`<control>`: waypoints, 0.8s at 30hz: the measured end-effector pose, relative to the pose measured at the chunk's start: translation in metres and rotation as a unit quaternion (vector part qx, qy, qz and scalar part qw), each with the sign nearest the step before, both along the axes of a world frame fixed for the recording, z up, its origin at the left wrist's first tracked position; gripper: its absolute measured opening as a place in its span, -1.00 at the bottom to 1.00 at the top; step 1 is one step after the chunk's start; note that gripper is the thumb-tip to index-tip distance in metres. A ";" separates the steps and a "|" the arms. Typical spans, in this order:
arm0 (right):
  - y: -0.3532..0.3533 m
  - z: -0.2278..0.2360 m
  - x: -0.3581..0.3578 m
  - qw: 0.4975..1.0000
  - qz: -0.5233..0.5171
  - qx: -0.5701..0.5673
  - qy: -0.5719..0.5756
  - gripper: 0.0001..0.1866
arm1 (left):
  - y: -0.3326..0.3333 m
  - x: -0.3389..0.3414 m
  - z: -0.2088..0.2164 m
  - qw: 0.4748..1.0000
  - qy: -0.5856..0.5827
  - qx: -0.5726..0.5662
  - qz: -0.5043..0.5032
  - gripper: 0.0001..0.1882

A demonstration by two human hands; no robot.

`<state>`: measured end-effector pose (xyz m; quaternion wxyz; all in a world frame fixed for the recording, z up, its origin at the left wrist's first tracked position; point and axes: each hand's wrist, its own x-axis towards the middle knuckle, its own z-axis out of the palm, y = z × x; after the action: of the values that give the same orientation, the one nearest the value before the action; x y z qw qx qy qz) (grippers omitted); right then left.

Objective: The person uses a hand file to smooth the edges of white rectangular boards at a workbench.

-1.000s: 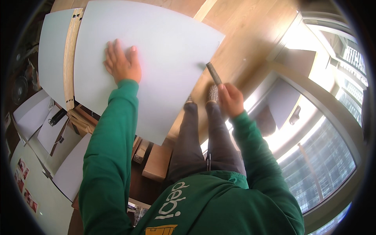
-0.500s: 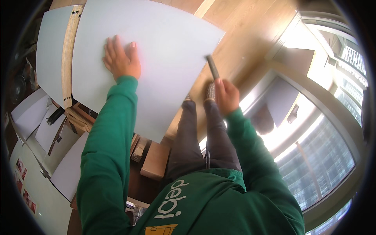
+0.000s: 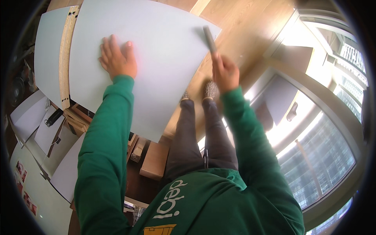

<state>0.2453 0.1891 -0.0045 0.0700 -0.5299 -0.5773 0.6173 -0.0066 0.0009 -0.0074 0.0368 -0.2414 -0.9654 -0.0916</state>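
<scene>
A large white panel [image 3: 168, 66] stretches out in front of me with a smooth, pale face. My left hand [image 3: 117, 58] lies flat on it, fingers spread, left of the panel's middle. My right hand [image 3: 225, 72] is wrapped around a dark grey, stick-shaped tool [image 3: 209, 39]. The tool's far end overlaps the panel's right corner in view and casts a soft shadow on it. Motion blurs the tool, so its exact kind is unclear. I cannot tell whether it touches the panel.
Left of the panel runs a wooden strip [image 3: 66, 55] with dark fittings, beside another white board [image 3: 49, 51]. A cardboard box [image 3: 154, 160] stands below the panel. Wooden floor [image 3: 250, 23] lies beyond. A glass-fronted frame [image 3: 325, 156] is at right. A black bottle [image 3: 54, 116] lies at left.
My right hand has moved up and slightly left with the tool, whose end now reaches over the panel's right corner. My left hand stays flat on the panel.
</scene>
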 end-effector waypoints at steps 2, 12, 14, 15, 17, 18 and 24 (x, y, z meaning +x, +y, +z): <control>0.006 -0.001 -0.010 1.000 -0.010 -0.009 0.010 -0.49 | -0.003 -0.001 -0.002 1.000 -0.002 -0.002 0.001 -0.27; 0.016 0.003 -0.005 1.000 0.002 0.002 0.010 -0.47 | 0.001 0.000 0.002 1.000 -0.006 0.002 -0.001 -0.27; 0.017 0.011 -0.015 0.998 -0.032 -0.052 0.022 -0.45 | -0.002 0.000 0.001 1.000 -0.004 -0.002 0.000 -0.27; 0.017 0.013 -0.018 0.995 -0.049 -0.078 0.028 -0.45 | -0.003 -0.001 0.001 1.000 -0.003 -0.004 0.001 -0.27; -0.018 0.003 0.017 0.999 0.022 0.029 -0.037 -0.44 | -0.002 -0.002 0.000 1.000 -0.003 -0.005 0.002 -0.27; -0.031 0.001 0.030 0.993 0.058 0.082 -0.068 -0.44 | -0.003 -0.003 0.002 1.000 -0.002 -0.007 0.003 -0.27; 0.015 0.003 -0.009 1.000 0.012 0.011 0.014 -0.48 | 0.000 0.000 0.003 1.000 -0.004 -0.002 0.001 -0.27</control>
<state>0.2359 0.2041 -0.0013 0.0762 -0.5131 -0.5892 0.6195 -0.0063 0.0005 -0.0046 0.0329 -0.2402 -0.9659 -0.0905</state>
